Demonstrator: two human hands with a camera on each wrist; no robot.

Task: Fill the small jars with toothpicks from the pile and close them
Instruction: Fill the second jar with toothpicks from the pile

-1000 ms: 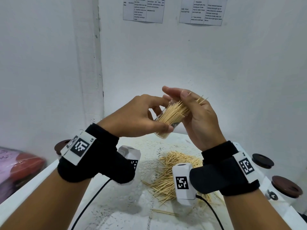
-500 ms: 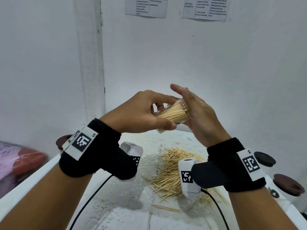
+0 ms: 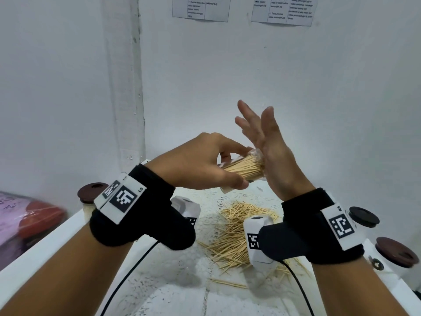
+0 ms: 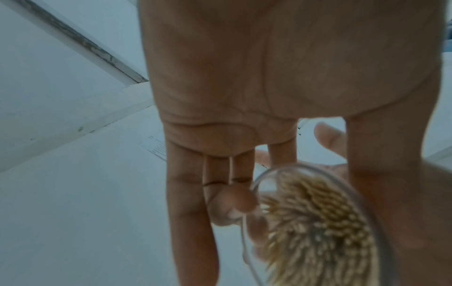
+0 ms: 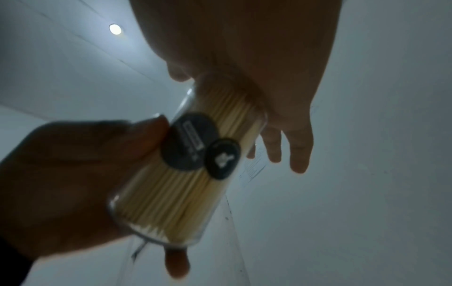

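My right hand (image 3: 271,156) has flattened, fingers now straight, palm against the jar (image 3: 241,171) mouth.
Left hand (image 3: 200,165) grips it tilted; a slipping palm spills toothpicks (image 3: 245,169) onto the pile (image 3: 230,238) below.

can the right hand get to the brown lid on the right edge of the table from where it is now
Probably yes. The right hand is open, palm flat against the mouth of the jar, holding nothing. The nearest brown lid sits uncovered just beyond that wrist, nothing between them.
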